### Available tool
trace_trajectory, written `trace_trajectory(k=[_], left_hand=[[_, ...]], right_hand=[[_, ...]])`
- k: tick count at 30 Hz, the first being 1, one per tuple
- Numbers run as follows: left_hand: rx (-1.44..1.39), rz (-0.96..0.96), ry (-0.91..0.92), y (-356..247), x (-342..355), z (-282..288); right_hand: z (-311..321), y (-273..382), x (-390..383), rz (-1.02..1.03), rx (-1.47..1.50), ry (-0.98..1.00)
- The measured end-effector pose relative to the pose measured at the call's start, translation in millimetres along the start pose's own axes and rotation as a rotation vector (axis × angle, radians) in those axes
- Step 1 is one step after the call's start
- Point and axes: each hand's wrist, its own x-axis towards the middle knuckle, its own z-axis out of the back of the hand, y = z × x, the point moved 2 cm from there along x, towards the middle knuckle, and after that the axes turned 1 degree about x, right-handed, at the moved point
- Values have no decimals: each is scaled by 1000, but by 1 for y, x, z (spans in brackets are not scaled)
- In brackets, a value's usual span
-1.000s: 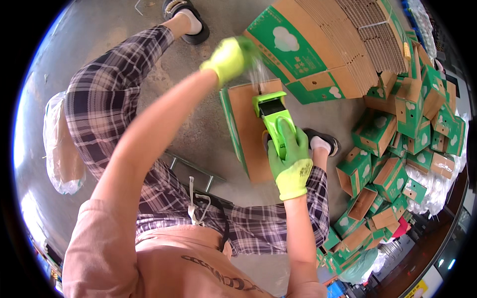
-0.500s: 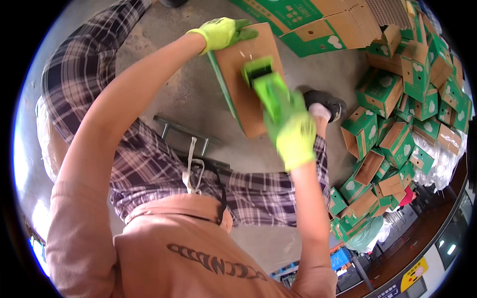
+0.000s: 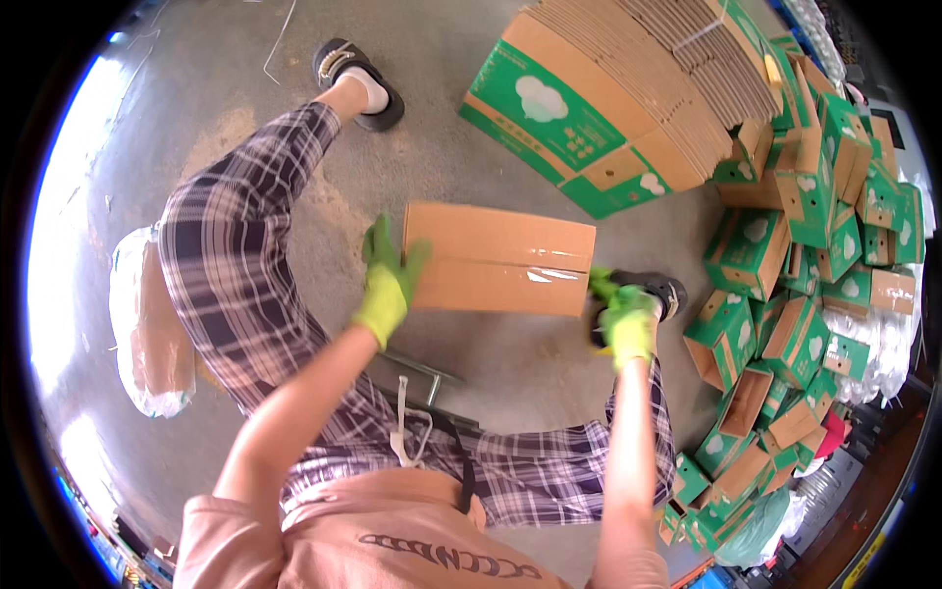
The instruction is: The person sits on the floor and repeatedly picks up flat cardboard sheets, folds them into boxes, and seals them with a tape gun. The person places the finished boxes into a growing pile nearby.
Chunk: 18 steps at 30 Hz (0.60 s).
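A brown cardboard box (image 3: 471,236) sits between my legs with its seamed face up. Shiny clear tape (image 3: 551,276) lies along the right part of that seam. My left hand (image 3: 388,285), in a yellow-green glove, is at the box's left end, fingers apart and slightly blurred; whether it presses on the box I cannot tell. Just beyond the right end, my gloved right hand (image 3: 628,319) is closed round a green tape dispenser (image 3: 601,285), which is blurred and mostly hidden by the hand and my shoe.
A strapped stack of flattened green-and-brown cartons (image 3: 628,108) stands at the far right. Along the right side lies a heap of small green boxes (image 3: 751,250). A plastic-wrapped bundle (image 3: 152,324) is by my left knee. A low metal frame (image 3: 432,378) shows under my legs.
The box was tilted up and now lies level, turned lengthwise from left to right. My left hand has come down to its left end. The right hand with the dispenser has moved off its face.
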Motion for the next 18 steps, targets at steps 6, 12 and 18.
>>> trace_trajectory(k=[6,12,18], left_hand=[[455,-460,395,-124,-19,37],[386,-498,451,-131,-18,2],[436,-447,356,-113,-18,13]], right_hand=[[197,41,46,408,912,-634],[174,171,167,251,-11,157],[257,141,24,312,95,322]])
